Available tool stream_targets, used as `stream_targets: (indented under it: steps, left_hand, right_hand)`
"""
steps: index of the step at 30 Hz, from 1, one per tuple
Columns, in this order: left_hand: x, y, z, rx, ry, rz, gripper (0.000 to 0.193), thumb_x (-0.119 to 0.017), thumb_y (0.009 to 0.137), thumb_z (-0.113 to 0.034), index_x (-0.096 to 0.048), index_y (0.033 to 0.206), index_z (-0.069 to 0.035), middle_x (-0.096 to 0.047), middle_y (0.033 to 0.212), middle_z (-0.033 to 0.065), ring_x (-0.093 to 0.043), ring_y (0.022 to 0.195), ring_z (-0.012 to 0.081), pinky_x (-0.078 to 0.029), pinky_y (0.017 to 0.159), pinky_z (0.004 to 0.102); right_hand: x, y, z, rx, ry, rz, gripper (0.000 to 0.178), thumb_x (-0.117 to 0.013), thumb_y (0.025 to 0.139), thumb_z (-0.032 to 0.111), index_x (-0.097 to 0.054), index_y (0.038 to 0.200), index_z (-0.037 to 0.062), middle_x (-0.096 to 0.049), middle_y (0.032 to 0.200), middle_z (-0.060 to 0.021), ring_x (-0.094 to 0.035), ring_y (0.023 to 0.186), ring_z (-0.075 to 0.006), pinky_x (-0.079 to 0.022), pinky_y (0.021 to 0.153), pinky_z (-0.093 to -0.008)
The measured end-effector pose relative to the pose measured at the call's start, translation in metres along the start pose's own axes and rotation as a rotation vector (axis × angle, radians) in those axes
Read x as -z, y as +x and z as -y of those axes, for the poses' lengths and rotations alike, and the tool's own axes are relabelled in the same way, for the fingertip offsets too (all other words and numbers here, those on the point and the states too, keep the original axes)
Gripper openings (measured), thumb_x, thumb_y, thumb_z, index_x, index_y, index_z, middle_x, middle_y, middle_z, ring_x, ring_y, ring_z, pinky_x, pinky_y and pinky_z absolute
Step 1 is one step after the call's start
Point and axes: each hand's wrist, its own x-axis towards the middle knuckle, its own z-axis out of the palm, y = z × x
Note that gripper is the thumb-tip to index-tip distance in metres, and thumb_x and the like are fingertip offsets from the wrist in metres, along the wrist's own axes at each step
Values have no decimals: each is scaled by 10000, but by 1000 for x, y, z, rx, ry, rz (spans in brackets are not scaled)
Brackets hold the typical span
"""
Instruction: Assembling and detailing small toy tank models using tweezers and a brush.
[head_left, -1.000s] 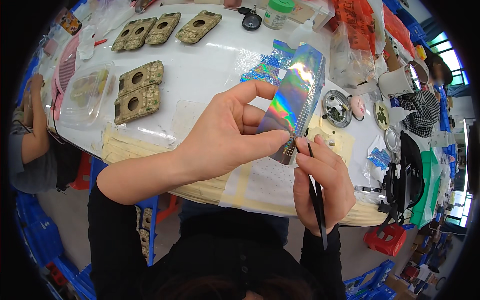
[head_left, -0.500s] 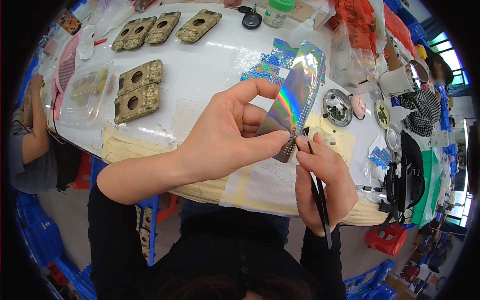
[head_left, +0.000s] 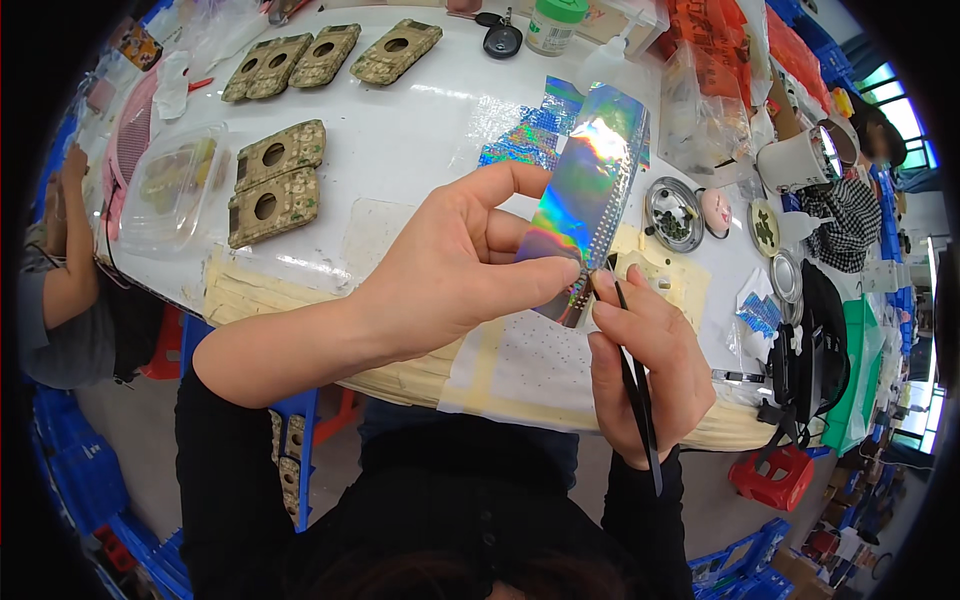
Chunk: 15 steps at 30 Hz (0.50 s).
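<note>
Holographic strip (head_left: 588,175), lettered red bag (head_left: 712,48)

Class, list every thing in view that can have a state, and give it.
Left hand, pinching
Right hand, curled in a grip
Holographic sheet, held up, tilted
Black tweezers, held
Green-lidded jar, lid on
Round metal dish, uncovered, holding dark green pieces
Camouflage shells, resting, round holes uncovered

This looks to me like a model-making workshop, judging by the camouflaged hulls (head_left: 292,200) on the far left of this tape-edged worktable (head_left: 440,130), the fine tweezers (head_left: 637,390), and the blue crates (head_left: 82,465) stacked near left.
</note>
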Motion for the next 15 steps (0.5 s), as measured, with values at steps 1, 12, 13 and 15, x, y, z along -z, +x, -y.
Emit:
stream_targets:
  steps: [1,12,13,15]
  left_hand:
    - [0,0,-1,8,-31,10,421,-616,841,20,-424,1212,-23,-677,983,100,-639,910,115,-493,834,250]
    - [-1,-1,-3,6,-68,28,416,-606,843,30,-422,1213,-22,-676,1003,105,-635,915,107,-494,829,250]
    - [-2,-1,-4,6,-75,33,416,-605,843,30,-421,1213,-23,-677,1002,105,-634,913,106,-494,827,250]
    - [-1,-1,-3,9,-71,31,420,-605,844,28,-417,1216,-23,-677,1001,105,-633,911,104,-494,826,249]
  right_hand:
    - [0,0,0,5,0,-1,244,-712,710,-55,-639,937,-5,-679,921,-168,-676,875,-297,-550,830,-424]
    - [1,0,1,27,-34,1,245,-715,716,-45,-640,945,-1,-679,939,-167,-674,890,-299,-549,835,-421]
    - [2,0,1,24,-31,2,248,-717,715,-42,-640,947,1,-679,940,-167,-673,891,-299,-548,835,-422]
    - [1,0,1,22,-24,7,254,-721,715,-38,-638,952,3,-679,942,-167,-673,894,-299,-548,835,-423]
